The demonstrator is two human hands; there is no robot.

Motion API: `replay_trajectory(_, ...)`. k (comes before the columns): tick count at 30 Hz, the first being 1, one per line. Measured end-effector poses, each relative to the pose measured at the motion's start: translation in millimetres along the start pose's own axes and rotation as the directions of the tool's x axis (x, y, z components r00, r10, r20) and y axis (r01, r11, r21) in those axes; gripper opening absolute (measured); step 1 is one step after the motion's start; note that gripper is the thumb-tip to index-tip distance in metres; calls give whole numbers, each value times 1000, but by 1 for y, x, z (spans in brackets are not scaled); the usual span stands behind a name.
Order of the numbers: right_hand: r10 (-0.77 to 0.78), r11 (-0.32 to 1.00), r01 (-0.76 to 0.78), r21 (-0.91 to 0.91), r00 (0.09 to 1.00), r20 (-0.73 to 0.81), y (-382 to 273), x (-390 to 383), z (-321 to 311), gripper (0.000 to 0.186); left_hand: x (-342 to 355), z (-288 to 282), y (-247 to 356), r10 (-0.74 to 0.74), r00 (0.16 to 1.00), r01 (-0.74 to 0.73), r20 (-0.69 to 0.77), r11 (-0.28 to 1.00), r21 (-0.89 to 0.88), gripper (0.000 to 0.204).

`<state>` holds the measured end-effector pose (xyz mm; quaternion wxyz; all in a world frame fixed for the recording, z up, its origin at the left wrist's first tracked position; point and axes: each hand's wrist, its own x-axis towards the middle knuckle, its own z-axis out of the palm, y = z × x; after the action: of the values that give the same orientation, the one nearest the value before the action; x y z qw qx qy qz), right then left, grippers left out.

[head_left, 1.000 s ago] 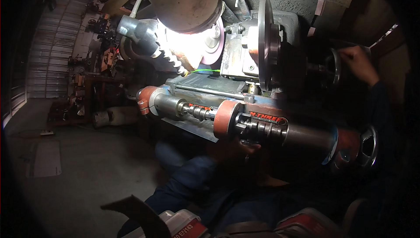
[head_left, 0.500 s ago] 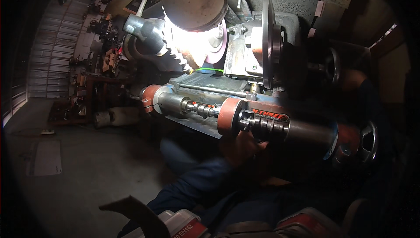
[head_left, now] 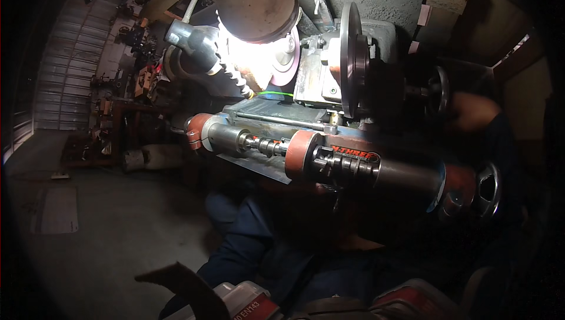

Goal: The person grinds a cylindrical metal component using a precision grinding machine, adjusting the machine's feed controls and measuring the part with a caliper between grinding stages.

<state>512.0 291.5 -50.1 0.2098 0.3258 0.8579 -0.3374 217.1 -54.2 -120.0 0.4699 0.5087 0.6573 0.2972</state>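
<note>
A steel camshaft (head_left: 348,166) lies across the machine. Its lobes run through a red collar (head_left: 301,153), between a grey sleeve (head_left: 226,137) on the left and a thick steel barrel (head_left: 409,182) on the right. My left sleeve (head_left: 247,232) reaches up beneath the collar, and deep shadow there swallows my left hand, so its fingers do not show. At the right, my right hand (head_left: 474,113) is curled at the rim of a dark handwheel (head_left: 440,92). Its fingertips are dim. A pinkish grinding wheel (head_left: 287,56) stands behind the camshaft.
A lamp with a large brown shade (head_left: 253,5) glares over the grinding wheel. A segmented coolant hose (head_left: 232,77) hangs beside it. Right of these stands a big steel disc (head_left: 351,61). A spoked chrome handwheel (head_left: 488,190) ends the barrel. Cluttered shelves (head_left: 138,55) line the left.
My left hand has dropped from the camshaft beside the red collar into the shadow below. My right hand stays by its handwheel, slightly lower. The whole view has shifted slightly.
</note>
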Motion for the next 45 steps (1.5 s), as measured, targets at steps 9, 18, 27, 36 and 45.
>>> replay_trajectory(9, -91, 990, 136, 30, 796, -599, 108, 81, 45, 21, -1, -17, 15, -247, 939, 325, 241, 866, -379, 50)
replay_trajectory(18, -65, 958, 146, 247, 949, -308, 64, 7, 11, 36, 16, -26, 18, -267, 881, 434, 390, 785, -443, 47)
replay_trajectory(27, 30, 918, 185, 350, 849, -527, 90, 40, 15, 45, 19, -37, 9, -324, 854, 495, 407, 747, -443, 45)
replay_trajectory(36, 140, 900, 132, 415, 814, -564, 80, 28, 19, 38, 19, -41, 32, -296, 804, 561, 515, 664, -494, 43)
replay_trajectory(45, 155, 874, 109, 474, 861, -484, 62, 26, 14, 37, 17, -42, 22, -363, 810, 553, 460, 734, -394, 48)
